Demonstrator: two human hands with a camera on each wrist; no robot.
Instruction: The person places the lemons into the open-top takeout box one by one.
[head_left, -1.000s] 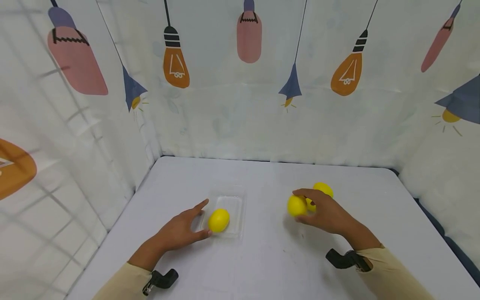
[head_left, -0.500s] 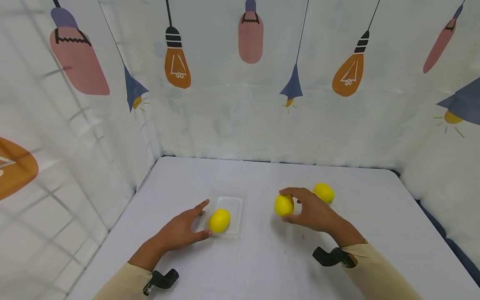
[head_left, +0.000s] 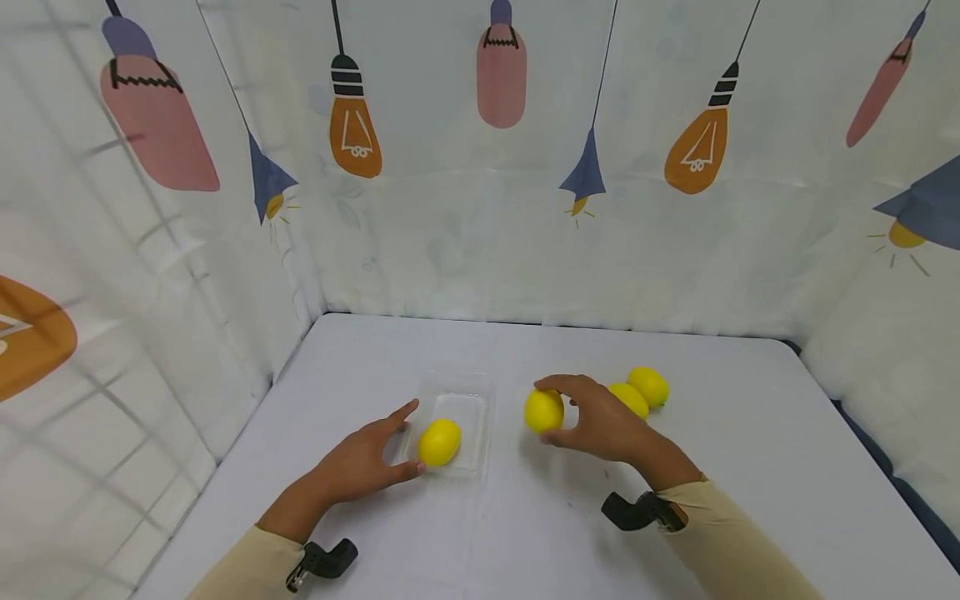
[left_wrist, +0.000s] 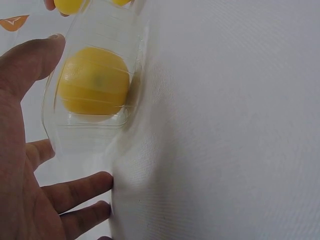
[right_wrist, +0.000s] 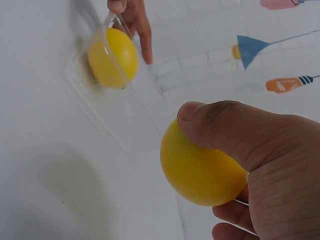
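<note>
Lemon (head_left: 543, 411) pinched by right hand (head_left: 596, 421) above worktop (head_left: 525, 517), thumb grip clear in right wrist view, left hand (head_left: 360, 461) spread against clear tray (head_left: 472, 392), two spare lemons (head_left: 639, 392) only in head view.

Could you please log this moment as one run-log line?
right hand: grips lemon above table | left hand: steadies clear tray with one lemon inside

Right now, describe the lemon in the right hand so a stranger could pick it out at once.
On the white table, look just right of the clear plastic tray. There the right hand grips a yellow lemon, lifted. Unlike the lemon in the tray or the two lying loose behind the hand, it alone is held by fingers.
</note>
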